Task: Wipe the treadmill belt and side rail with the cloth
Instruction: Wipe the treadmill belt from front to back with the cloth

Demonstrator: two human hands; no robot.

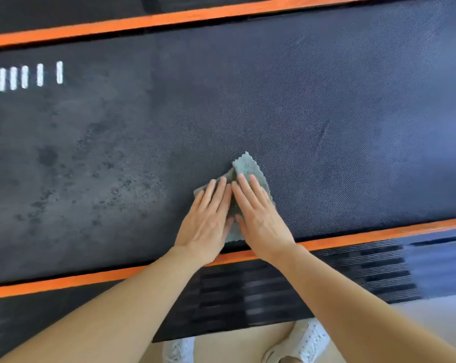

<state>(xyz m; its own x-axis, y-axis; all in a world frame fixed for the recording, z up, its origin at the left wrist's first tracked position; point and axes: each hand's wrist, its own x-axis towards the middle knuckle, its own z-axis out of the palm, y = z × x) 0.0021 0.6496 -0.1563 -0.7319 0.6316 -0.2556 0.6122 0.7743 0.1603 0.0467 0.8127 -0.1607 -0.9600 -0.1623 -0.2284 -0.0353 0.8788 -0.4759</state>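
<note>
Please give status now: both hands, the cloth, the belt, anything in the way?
Left hand and right hand flat, pressing grey cloth on belt near orange side rail. Dark blotches on belt left of cloth. Nothing in the way.

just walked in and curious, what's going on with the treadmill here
A person is cleaning it. Both hands, left hand and right hand, lie flat side by side on a grey cloth pressed against the treadmill belt, close to the near orange side rail. Dark blotches show on the belt to the left.
</note>
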